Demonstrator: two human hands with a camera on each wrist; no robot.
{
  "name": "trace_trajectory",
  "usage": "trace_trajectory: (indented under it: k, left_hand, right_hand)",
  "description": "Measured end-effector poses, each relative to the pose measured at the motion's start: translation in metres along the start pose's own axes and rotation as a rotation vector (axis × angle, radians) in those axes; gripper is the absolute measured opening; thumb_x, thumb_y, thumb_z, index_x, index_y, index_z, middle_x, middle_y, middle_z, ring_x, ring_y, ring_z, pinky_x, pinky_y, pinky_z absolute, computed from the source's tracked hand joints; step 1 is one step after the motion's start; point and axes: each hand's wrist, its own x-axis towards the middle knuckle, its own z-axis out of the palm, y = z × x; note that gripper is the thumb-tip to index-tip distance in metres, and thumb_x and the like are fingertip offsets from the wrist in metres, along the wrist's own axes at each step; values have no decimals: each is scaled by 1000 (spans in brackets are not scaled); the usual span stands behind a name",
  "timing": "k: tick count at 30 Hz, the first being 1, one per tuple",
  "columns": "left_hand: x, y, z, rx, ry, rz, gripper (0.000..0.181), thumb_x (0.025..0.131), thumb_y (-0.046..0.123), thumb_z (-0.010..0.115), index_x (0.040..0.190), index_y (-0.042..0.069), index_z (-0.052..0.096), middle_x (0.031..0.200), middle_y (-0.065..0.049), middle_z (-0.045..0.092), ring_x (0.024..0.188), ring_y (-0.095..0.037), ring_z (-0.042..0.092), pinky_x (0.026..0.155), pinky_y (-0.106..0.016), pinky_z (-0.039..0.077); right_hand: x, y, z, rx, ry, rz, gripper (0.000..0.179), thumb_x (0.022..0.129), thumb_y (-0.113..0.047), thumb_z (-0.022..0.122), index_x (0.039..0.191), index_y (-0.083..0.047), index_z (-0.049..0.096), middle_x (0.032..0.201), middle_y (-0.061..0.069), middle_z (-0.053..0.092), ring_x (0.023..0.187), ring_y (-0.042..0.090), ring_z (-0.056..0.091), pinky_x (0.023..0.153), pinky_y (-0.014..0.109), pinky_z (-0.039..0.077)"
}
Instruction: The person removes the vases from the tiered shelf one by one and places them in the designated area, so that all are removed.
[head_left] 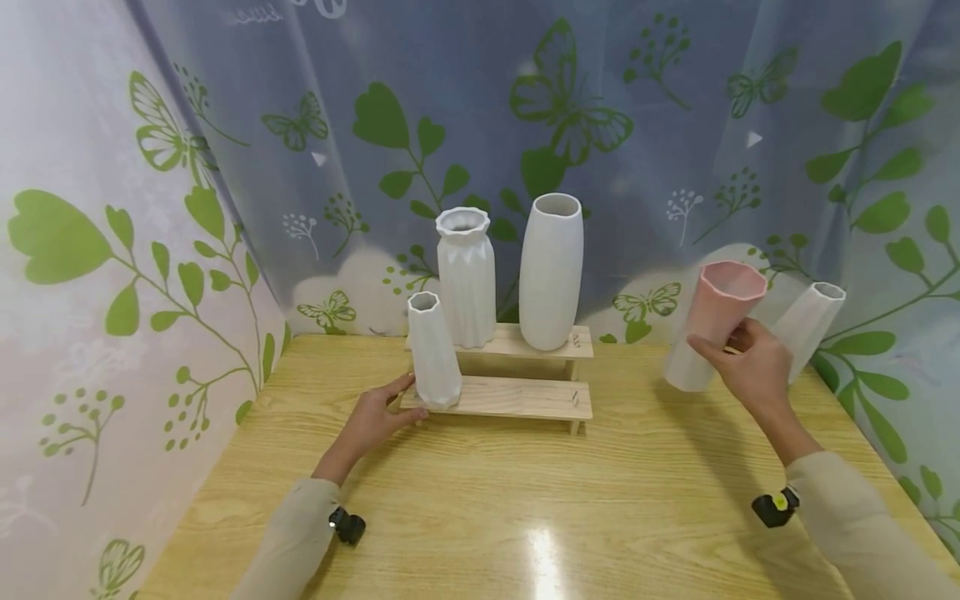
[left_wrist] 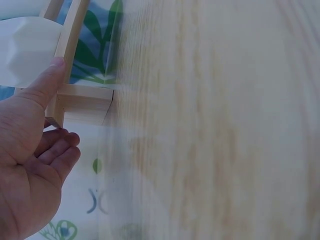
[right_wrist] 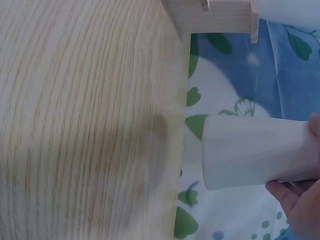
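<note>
My left hand holds the left end of a two-tier wooden stand. In the left wrist view the thumb lies on the stand's edge and the other fingers curl by its end. A small white faceted vase stands on the lower tier, beside that hand. My right hand grips a vase, pink at the rim and fading to white below. This vase leans a little; its white base looks raised off the table in the right wrist view.
On the upper tier stand a white pleated vase with a scalloped rim and a tall smooth white vase. Another white vase is behind my right hand, partly hidden. Patterned curtains enclose the wooden table.
</note>
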Motion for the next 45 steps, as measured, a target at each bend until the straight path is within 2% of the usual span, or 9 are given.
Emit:
trace_trajectory:
  k: [9,21,28,33,36,39,42,45]
  left_hand:
    - [-1,-1,-1,3,1,10,79,89,35,80,153,4,46,157,-16,42,145,-37,41,114,-53,43]
    - [1,-2,0,10,2,12,79,89,35,80,153,5,46,157,-16,42,145,-35,41,115,-52,43]
    - [0,-3,1,9,7,28,78,88,34,81,152,4,47,156,-16,43,145,-35,42,114,-52,44]
    - [1,-4,1,2,8,29,79,88,34,81,152,4,48,156,-16,43,144,-36,42,113,-51,45]
    - [1,-5,1,5,8,25,79,87,34,82,152,4,48,156,-16,43,144,-35,43,113,-51,45]
    - [1,-6,1,8,4,21,78,88,34,81,152,4,48,156,-16,43,144,-35,43,113,-51,45]
    - [2,-6,1,5,3,21,78,88,34,81,152,3,47,156,-15,43,144,-35,42,114,-51,44]
    - [2,-5,1,0,6,22,78,88,33,81,152,3,47,156,-16,43,144,-35,42,114,-51,44]
  right_hand:
    - [11,18,-1,-11,27,23,59,84,-29,87,125,7,66,116,29,71,81,-20,50,72,-1,44]
    - [17,37,1,-53,68,111,63,83,-32,87,128,6,65,121,27,70,82,-17,47,71,0,41]
    - [16,45,3,-101,66,122,63,84,-35,86,128,5,65,119,27,71,91,3,59,69,2,38]
    - [17,52,4,-100,70,145,63,85,-35,85,129,5,64,120,27,70,89,1,57,68,3,38]
    - [17,55,4,-99,64,163,65,86,-36,84,132,4,63,122,26,69,98,16,64,68,5,39]
    - [18,58,4,-109,52,180,67,87,-39,82,134,4,62,126,26,68,110,34,64,69,7,39]
    - [18,60,5,-119,53,195,67,88,-41,82,134,3,62,127,24,68,115,38,63,71,11,41]
    - [19,62,6,-124,48,207,69,88,-42,81,136,2,61,128,24,68,117,38,64,77,19,47]
